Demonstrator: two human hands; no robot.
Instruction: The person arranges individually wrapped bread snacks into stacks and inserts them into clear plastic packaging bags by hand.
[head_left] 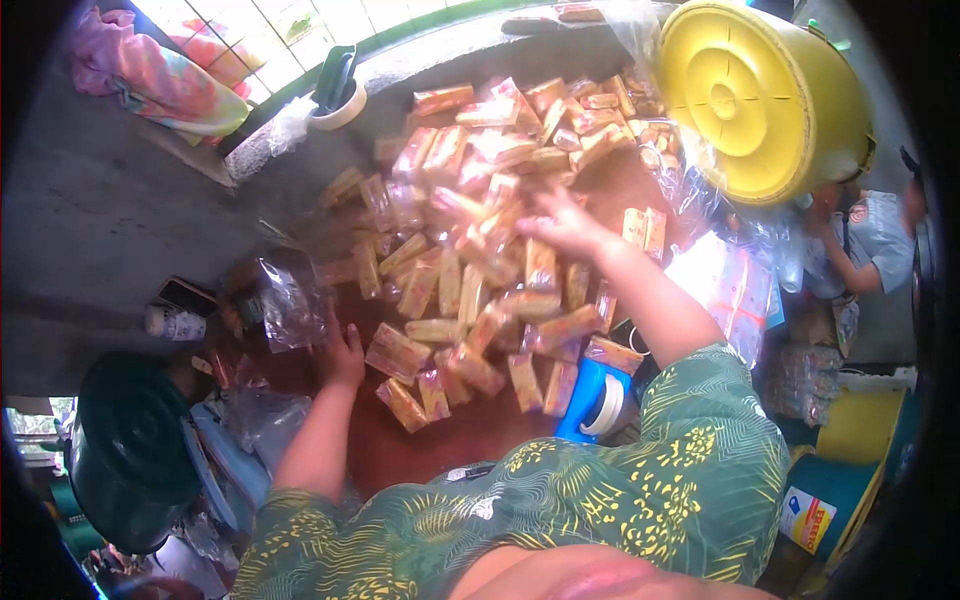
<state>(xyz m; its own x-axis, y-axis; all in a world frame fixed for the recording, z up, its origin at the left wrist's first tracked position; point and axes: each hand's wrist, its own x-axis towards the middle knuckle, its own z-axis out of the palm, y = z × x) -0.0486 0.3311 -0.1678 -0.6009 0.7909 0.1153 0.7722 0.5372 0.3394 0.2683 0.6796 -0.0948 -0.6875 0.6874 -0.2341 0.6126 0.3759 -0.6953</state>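
Note:
A large heap of wrapped yellow-brown packets [440,285] covers the reddish-brown table [470,440]. My right hand [562,222] reaches over the heap with its fingers apart; the packets just left of it are blurred by motion, and it holds none that I can make out. Beside the heap's left edge, my left hand [343,350] rests on the table with spread fingers, next to a clear plastic bag [292,303]. A blue and white device [597,400] stands at the table's near edge, partly under a packet.
A yellow lidded bucket [735,100] leans in at the upper right, a dark green one [135,450] stands lower left. Plastic packaging [735,290] lies right of the heap. Another person [875,240] is at the far right. A phone [187,296] lies at the left.

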